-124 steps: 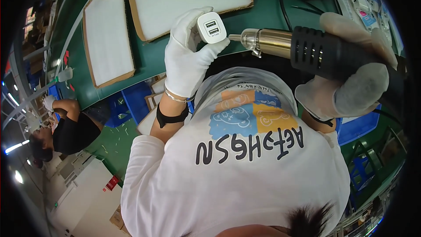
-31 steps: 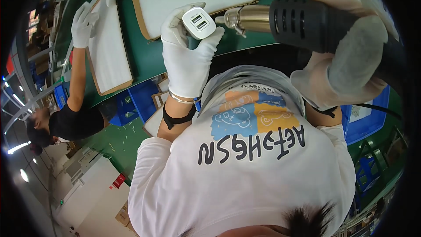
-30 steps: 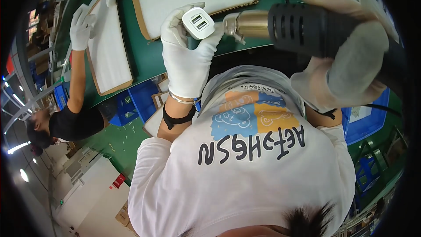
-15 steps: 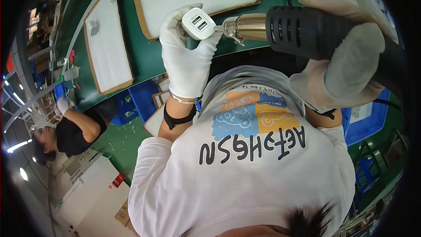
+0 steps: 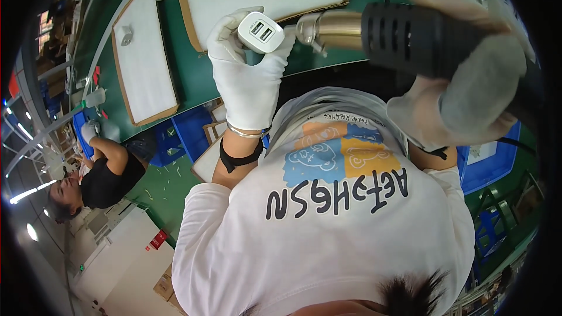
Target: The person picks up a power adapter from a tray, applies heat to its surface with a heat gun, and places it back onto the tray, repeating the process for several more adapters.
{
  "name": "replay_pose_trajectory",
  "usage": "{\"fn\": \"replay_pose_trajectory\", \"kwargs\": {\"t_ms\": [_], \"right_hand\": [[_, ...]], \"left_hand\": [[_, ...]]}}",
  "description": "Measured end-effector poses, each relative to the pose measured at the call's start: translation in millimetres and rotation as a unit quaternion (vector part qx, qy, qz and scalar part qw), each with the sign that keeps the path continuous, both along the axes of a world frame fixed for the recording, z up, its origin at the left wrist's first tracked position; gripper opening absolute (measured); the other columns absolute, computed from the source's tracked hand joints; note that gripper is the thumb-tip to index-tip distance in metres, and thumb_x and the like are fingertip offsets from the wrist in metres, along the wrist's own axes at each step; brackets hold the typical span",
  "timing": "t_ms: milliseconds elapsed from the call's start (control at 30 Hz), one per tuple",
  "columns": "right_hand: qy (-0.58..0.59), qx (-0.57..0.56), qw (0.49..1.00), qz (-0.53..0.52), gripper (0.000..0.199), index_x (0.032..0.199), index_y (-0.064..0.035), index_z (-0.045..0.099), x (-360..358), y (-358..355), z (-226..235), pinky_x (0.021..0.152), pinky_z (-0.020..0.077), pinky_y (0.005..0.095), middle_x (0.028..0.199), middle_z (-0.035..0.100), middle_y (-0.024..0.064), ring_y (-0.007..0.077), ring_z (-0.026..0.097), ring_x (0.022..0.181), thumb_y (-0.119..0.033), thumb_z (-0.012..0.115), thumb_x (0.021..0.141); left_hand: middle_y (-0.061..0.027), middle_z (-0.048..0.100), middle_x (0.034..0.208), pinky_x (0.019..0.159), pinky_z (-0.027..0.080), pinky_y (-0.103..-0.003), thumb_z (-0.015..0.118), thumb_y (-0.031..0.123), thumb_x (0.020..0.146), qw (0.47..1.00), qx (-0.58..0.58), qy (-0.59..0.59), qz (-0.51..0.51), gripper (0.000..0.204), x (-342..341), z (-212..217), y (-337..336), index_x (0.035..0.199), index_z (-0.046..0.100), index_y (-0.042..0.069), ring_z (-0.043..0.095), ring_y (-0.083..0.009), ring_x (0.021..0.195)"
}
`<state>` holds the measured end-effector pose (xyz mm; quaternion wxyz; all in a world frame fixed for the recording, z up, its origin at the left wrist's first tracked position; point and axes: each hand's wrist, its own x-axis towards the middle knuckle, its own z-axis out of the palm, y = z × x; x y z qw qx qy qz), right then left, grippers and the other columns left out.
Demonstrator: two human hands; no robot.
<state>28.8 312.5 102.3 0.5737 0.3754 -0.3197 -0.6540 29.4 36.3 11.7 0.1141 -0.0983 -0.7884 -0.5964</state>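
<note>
One white two-port charger (image 5: 261, 32) is pinched in the gloved left hand (image 5: 249, 79). One heat gun (image 5: 404, 38), its brass nozzle just right of the charger, is gripped by the closed right hand (image 5: 462, 90); its rear is cut off. Two white pads (image 5: 143, 70) are seen beyond the charger on the green bench (image 5: 193, 79).

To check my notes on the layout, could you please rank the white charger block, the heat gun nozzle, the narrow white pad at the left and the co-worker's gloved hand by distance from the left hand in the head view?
1. White charger block: held in the left hand.
2. Heat gun nozzle: just right of it.
3. Narrow white pad: on the green bench, to the left.
4. Co-worker's gloved hand: far left.
</note>
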Motion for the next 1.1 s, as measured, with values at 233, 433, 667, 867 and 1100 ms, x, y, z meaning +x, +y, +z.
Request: {"fn": "replay_pose_trajectory", "kwargs": {"t_ms": [233, 433, 667, 867, 1100], "right_hand": [[0.037, -0.014, 0.999, -0.034, 0.045, 0.116, 0.0059, 0.047, 5, 3, -4, 0.057, 0.0511, 0.0173, 0.083, 0.058, 0.0147, 0.0125, 0.059, 0.064, -0.028, 0.057, 0.088], [0.069, -0.026, 0.996, -0.052, 0.045, 0.116, 0.0059, 0.047, 18, -7, -3, 0.056, 0.0510, 0.0172, 0.083, 0.058, 0.0149, 0.0126, 0.059, 0.064, -0.027, 0.057, 0.088], [0.106, -0.041, 0.990, -0.080, 0.044, 0.116, 0.0060, 0.047, 27, -20, -4, 0.056, 0.0508, 0.0172, 0.083, 0.058, 0.0151, 0.0128, 0.059, 0.064, -0.026, 0.057, 0.087], [0.135, -0.053, 0.985, -0.098, 0.043, 0.115, 0.0061, 0.047, 19, -27, -6, 0.056, 0.0506, 0.0172, 0.083, 0.058, 0.0152, 0.0129, 0.059, 0.064, -0.025, 0.057, 0.087], [0.166, -0.067, 0.976, -0.123, 0.042, 0.115, 0.0061, 0.047, -10, -43, -10, 0.055, 0.0504, 0.0171, 0.083, 0.058, 0.0154, 0.0130, 0.059, 0.064, -0.024, 0.057, 0.087]], "left_hand": [[-0.0114, 0.051, 0.111, 0.084, 0.044, -0.026, 0.074, -0.008, 0.066, 1.000, -0.005, 0.004, -0.001, 0.059, 6, -1, 4, 0.113, 0.039, 0.004, 0.053, -0.0152, 0.094], [-0.0107, 0.051, 0.107, 0.082, 0.046, -0.026, 0.075, -0.008, 0.065, 0.999, -0.026, 0.021, 0.020, 0.059, 15, 1, 13, 0.110, 0.039, 0.004, 0.052, -0.0152, 0.093], [-0.0110, 0.051, 0.105, 0.081, 0.047, -0.026, 0.077, -0.006, 0.064, 0.999, -0.022, 0.038, 0.029, 0.060, 28, -2, 13, 0.108, 0.038, 0.004, 0.053, -0.0149, 0.092], [-0.0110, 0.050, 0.103, 0.079, 0.048, -0.025, 0.079, -0.003, 0.064, 0.998, -0.029, 0.012, 0.049, 0.060, 24, 0, 16, 0.106, 0.037, 0.004, 0.053, -0.0145, 0.090], [-0.0107, 0.050, 0.101, 0.075, 0.048, -0.023, 0.079, -0.001, 0.065, 0.995, -0.056, 0.056, 0.056, 0.059, -7, -2, 2, 0.105, 0.036, 0.004, 0.053, -0.0142, 0.088]]}}
